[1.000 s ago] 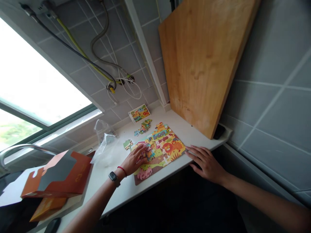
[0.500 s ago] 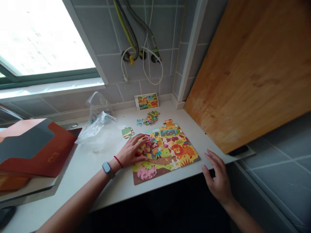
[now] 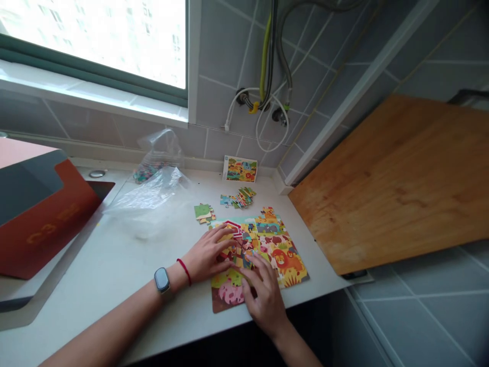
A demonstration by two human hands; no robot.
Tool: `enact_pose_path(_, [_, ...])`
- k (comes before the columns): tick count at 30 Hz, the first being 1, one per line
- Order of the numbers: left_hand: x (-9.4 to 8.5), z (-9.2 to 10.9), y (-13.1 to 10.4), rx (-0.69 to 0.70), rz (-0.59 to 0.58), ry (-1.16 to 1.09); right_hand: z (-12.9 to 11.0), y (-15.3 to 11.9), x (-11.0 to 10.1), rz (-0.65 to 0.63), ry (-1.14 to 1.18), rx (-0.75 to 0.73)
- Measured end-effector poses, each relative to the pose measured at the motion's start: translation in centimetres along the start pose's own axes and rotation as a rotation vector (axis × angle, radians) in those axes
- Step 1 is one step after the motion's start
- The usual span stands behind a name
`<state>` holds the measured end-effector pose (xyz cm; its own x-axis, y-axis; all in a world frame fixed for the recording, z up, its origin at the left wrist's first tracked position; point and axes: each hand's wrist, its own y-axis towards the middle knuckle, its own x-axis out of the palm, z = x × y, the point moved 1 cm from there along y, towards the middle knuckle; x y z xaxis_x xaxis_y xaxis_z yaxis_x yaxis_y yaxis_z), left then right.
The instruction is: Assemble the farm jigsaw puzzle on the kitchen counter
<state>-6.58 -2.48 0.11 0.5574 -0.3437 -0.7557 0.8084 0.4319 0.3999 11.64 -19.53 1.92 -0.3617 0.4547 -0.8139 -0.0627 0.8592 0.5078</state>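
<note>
A colourful animal jigsaw puzzle (image 3: pixel 275 239) lies on the white counter, mostly joined, with a lion at its right and a pink pig at its lower left. My left hand (image 3: pixel 208 255), wearing a watch and a red cord, rests with fingers spread over the puzzle's left part. Against the middle of the puzzle sits my right hand (image 3: pixel 265 300), fingers apart, tips on the pieces beside my left fingers. Both hands hide some of the picture. A few green loose pieces (image 3: pixel 204 213) lie just past its upper left corner, and a fanned stack of pieces (image 3: pixel 244 198) is behind it.
A picture card (image 3: pixel 240 169) leans on the back wall. To the left are a clear plastic bag (image 3: pixel 160 168) with pieces inside and an orange and grey box (image 3: pixel 49 214). A wooden board (image 3: pixel 401 188) stands at the right; hoses (image 3: pixel 286 66) hang above.
My right hand has moved left from beyond the counter's front edge onto the puzzle. My left hand stays on the puzzle's left part. The camera view has turned.
</note>
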Motion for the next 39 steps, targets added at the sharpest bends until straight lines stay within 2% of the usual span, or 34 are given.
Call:
enact_pose_path(3, [0.0, -0.2, 0.2, -0.028, 0.022, -0.022, -0.1, 0.4, 0.5, -0.082, -0.022, 0.038])
enact_pose_path(7, [0.3, -0.1, 0.3, -0.066, 0.016, -0.047, 0.1, 0.6, 0.3, -0.123, -0.042, 0.041])
enact_pose_path(16, [0.9, 0.6, 0.4, -0.08, 0.138, -0.063, 0.7, 0.7, 0.7, -0.067, -0.102, -0.014])
enact_pose_path(20, [1.2, 1.2, 0.7, -0.071, 0.127, -0.062, 1.0, 0.5, 1.0, -0.049, -0.109, -0.041])
enact_pose_path(24, [1.4, 1.6, 0.6, -0.054, 0.088, -0.068, 0.8, 0.4, 0.8, -0.079, -0.069, 0.017])
enact_pose_path(30, [1.8, 1.6, 0.1, -0.027, 0.132, -0.068, 0.6, 0.2, 0.4, -0.127, -0.034, 0.052])
enact_pose_path(39, [0.7, 1.0, 0.7, -0.054, 0.187, -0.092, 1.1, -0.1, 0.4, -0.147, 0.017, 0.056])
